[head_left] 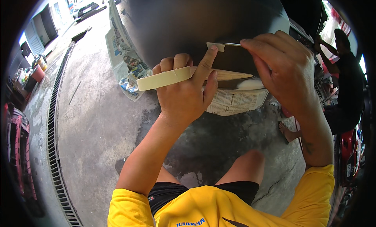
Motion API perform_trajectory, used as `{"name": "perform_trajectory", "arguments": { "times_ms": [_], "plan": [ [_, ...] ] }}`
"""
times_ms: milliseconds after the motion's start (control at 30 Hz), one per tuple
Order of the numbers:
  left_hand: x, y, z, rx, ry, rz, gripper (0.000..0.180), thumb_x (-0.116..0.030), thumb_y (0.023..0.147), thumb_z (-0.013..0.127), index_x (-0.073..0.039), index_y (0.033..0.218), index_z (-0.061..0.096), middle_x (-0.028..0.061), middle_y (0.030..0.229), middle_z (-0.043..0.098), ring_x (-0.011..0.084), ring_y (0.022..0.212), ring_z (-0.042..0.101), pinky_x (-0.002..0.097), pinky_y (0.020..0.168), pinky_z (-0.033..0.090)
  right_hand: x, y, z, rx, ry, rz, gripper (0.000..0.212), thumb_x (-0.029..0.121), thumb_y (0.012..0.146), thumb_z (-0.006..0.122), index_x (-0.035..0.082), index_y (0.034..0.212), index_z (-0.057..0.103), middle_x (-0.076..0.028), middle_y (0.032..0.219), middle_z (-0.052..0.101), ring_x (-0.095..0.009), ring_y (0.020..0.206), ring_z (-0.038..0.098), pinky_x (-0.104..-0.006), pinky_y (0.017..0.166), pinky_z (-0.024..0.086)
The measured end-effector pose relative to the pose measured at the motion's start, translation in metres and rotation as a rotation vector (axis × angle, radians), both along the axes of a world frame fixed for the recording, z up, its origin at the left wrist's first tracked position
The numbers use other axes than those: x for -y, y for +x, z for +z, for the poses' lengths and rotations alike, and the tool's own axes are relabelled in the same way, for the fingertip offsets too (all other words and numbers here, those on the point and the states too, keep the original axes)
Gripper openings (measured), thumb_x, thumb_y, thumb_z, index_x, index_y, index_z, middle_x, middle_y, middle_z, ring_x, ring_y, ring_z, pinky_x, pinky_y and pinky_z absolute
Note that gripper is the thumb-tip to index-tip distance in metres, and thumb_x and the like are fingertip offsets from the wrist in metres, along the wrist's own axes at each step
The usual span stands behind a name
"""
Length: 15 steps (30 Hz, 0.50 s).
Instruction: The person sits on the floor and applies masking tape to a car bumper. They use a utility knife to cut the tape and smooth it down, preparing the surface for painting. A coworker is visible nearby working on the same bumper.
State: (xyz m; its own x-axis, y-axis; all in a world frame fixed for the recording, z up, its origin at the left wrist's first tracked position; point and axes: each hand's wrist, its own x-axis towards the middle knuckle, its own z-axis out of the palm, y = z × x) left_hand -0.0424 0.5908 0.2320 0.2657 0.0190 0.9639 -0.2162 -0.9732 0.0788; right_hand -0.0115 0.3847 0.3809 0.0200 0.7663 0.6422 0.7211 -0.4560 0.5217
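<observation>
My left hand [180, 97] carries a roll of cream masking tape [164, 79], its fingers curled through the ring. The left index finger is stretched out, pressing a short piece of the tape [221, 48] against a dark, smooth car body panel [176, 23]. To the right of it, my right hand [288, 64] pinches the end of a thin pale strip, seen almost edge-on, that runs from the tape piece. Newspaper sheets [235, 102] hang along the panel's lower edge, below a tan, pointed patch [231, 75]. More newspaper [127, 66] covers the left side.
Concrete floor [94, 140] lies beneath, with a long drain grate [55, 121] at left. A person in dark clothes [346, 78] is close by at right, near a red car part [349, 152]. Another red part [19, 144] stands far left. A car [88, 7] is behind.
</observation>
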Motion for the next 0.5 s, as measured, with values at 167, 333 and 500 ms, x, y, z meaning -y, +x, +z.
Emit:
{"name": "perform_trajectory", "arguments": {
  "times_ms": [167, 333, 500],
  "plan": [
    [0.0012, -0.0035, 0.0030, -0.034, -0.011, -0.012, 0.050, -0.030, 0.090, 0.080, -0.028, 0.140, 0.077, 0.0064, 0.101, 0.056, 0.0257, 0.092, 0.052, 0.0423, 0.084, 0.046, -0.0006, -0.0010, 0.0008, 0.006, -0.008, -0.018, 0.022, 0.004, 0.081, 0.082, 0.010, 0.103, 0.081, 0.001, 0.092, 0.076, -0.020, 0.079, 0.072, -0.0351, 0.068, 0.058],
    [0.0015, -0.0037, 0.0038, -0.033, -0.021, -0.032, 0.049, -0.028, 0.090, 0.080, -0.027, 0.139, 0.078, 0.0068, 0.101, 0.056, 0.0257, 0.091, 0.052, 0.0419, 0.083, 0.047, -0.0005, 0.0000, 0.0035, 0.039, -0.020, -0.028, 0.020, 0.007, 0.082, 0.081, 0.010, 0.102, 0.081, 0.001, 0.091, 0.075, -0.019, 0.080, 0.071, -0.0344, 0.068, 0.058],
    [0.0014, -0.0039, 0.0038, -0.034, -0.023, -0.038, 0.048, -0.027, 0.090, 0.079, -0.026, 0.138, 0.078, 0.0070, 0.101, 0.056, 0.0256, 0.091, 0.053, 0.0422, 0.083, 0.047, -0.0007, -0.0036, 0.0043, -0.027, -0.042, -0.066, 0.029, -0.002, 0.081, 0.081, 0.008, 0.109, 0.083, -0.004, 0.098, 0.078, -0.024, 0.085, 0.073, -0.0374, 0.073, 0.059]
  ]
}}
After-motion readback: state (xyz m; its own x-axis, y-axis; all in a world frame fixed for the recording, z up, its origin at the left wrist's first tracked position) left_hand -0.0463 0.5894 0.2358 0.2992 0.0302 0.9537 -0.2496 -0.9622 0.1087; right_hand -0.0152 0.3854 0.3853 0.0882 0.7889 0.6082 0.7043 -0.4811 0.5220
